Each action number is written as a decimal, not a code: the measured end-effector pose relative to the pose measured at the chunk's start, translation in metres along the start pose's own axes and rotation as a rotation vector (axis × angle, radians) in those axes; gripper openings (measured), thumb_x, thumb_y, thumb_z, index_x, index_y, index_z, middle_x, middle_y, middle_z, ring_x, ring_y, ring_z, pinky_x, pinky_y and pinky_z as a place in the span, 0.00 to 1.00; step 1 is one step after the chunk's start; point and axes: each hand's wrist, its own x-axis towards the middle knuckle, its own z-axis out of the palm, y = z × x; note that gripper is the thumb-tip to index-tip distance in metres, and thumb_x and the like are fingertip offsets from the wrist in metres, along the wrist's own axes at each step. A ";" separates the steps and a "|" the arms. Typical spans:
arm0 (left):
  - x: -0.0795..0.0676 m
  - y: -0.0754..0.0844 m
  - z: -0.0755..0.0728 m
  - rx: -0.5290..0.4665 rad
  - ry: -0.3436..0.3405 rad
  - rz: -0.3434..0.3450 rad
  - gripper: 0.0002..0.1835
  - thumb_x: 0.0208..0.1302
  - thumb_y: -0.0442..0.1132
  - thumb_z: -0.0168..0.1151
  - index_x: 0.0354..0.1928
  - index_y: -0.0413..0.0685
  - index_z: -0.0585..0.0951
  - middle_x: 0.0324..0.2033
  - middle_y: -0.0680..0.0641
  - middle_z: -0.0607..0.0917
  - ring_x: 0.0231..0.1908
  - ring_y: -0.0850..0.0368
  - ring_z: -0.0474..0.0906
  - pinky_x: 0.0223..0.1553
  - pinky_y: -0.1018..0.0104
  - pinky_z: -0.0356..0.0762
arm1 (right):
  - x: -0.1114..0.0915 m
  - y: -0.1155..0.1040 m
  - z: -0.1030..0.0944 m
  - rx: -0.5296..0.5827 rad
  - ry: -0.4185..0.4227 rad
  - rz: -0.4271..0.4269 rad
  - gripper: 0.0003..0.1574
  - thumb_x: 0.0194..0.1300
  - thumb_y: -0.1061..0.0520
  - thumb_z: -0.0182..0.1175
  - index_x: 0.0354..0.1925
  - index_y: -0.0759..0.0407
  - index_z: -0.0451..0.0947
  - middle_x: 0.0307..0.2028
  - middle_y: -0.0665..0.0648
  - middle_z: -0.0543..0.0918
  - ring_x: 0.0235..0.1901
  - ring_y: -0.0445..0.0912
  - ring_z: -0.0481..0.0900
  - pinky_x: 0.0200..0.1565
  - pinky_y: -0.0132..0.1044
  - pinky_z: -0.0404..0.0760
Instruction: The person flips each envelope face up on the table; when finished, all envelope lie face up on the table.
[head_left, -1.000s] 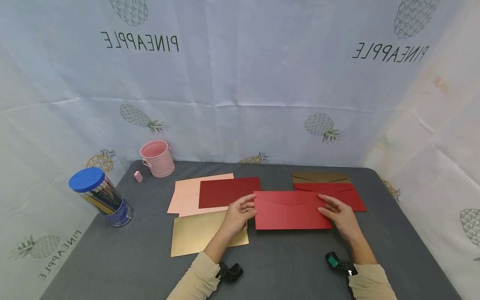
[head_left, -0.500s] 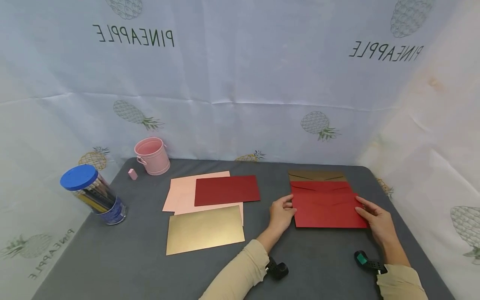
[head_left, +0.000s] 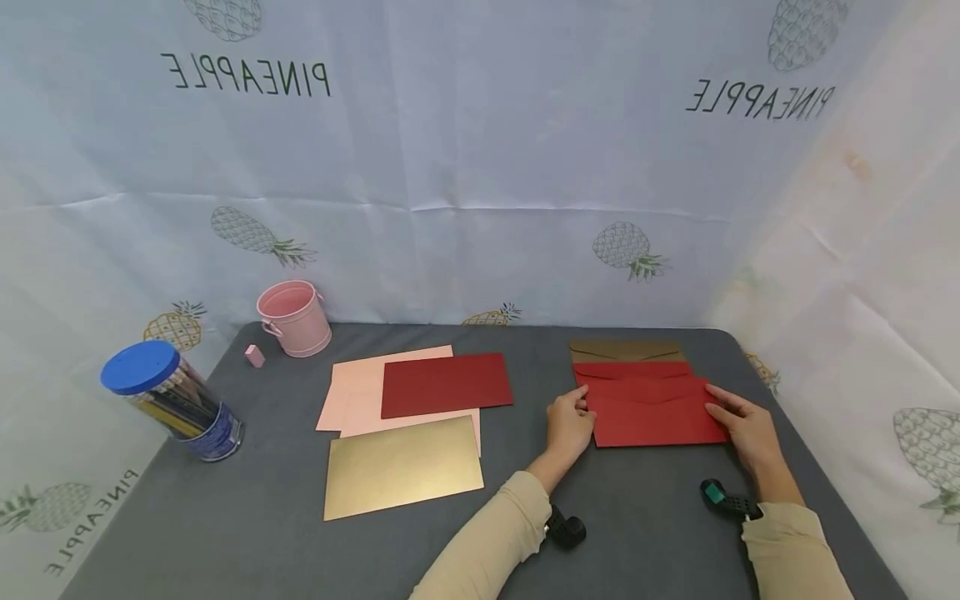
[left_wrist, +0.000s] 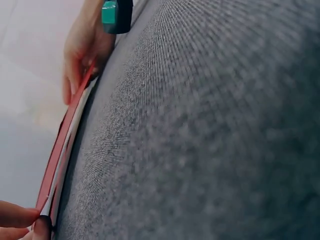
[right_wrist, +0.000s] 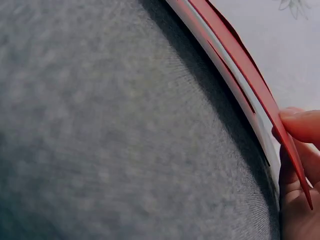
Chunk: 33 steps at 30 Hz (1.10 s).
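A red envelope (head_left: 660, 421) is held by both hands at the right of the table in the head view. My left hand (head_left: 570, 423) pinches its left edge, and my right hand (head_left: 750, 427) pinches its right edge. Under and behind it lies another red envelope (head_left: 630, 369), with a brown envelope (head_left: 626, 350) farther back. Both wrist views show the held envelope (left_wrist: 62, 142) edge-on, thumb and fingers at its ends. In the right wrist view a gap separates it from the envelope below (right_wrist: 235, 75).
Left of the hands lie a gold envelope (head_left: 405, 471), a dark red one (head_left: 446, 385) and pink ones (head_left: 356, 387). A pink bucket (head_left: 295, 321), a pink eraser-like block (head_left: 255, 356) and a blue-lidded jar of pencils (head_left: 176, 404) stand farther left.
Both hands have carried the red envelope rightward from the middle of the table, over the other envelopes. In the last half second it shifted slightly away from the body.
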 end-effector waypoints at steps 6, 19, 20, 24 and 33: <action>-0.001 -0.001 -0.001 0.022 -0.002 0.032 0.23 0.54 0.24 0.64 0.55 0.38 0.79 0.36 0.42 0.85 0.30 0.60 0.82 0.29 0.76 0.78 | -0.001 -0.003 0.002 -0.139 0.025 -0.023 0.36 0.66 0.41 0.57 0.66 0.57 0.67 0.46 0.33 0.71 0.43 0.22 0.60 0.38 0.16 0.70; -0.001 -0.004 -0.002 0.157 -0.007 0.092 0.21 0.57 0.26 0.62 0.55 0.33 0.78 0.35 0.41 0.79 0.33 0.55 0.75 0.31 0.73 0.74 | -0.001 -0.005 0.012 -0.289 0.058 -0.086 0.30 0.68 0.48 0.56 0.63 0.61 0.70 0.52 0.69 0.78 0.51 0.55 0.70 0.42 0.32 0.70; -0.001 -0.004 -0.002 0.165 -0.008 0.095 0.21 0.56 0.26 0.63 0.54 0.33 0.78 0.35 0.41 0.79 0.33 0.54 0.75 0.31 0.72 0.74 | -0.001 -0.005 0.012 -0.288 0.055 -0.083 0.30 0.68 0.49 0.56 0.64 0.61 0.69 0.54 0.71 0.76 0.53 0.57 0.70 0.44 0.36 0.72; -0.001 -0.005 -0.001 0.179 -0.013 0.096 0.21 0.56 0.26 0.63 0.54 0.33 0.78 0.35 0.42 0.78 0.34 0.53 0.75 0.32 0.71 0.75 | -0.002 -0.007 0.011 -0.262 0.035 -0.075 0.30 0.69 0.50 0.55 0.65 0.62 0.67 0.61 0.74 0.70 0.59 0.64 0.66 0.53 0.56 0.70; 0.001 -0.003 0.002 0.246 -0.012 0.095 0.21 0.56 0.27 0.63 0.54 0.34 0.79 0.39 0.39 0.79 0.41 0.47 0.77 0.41 0.64 0.79 | 0.000 -0.005 0.009 -0.278 0.058 -0.097 0.29 0.69 0.53 0.55 0.63 0.64 0.69 0.62 0.73 0.67 0.61 0.66 0.64 0.57 0.62 0.66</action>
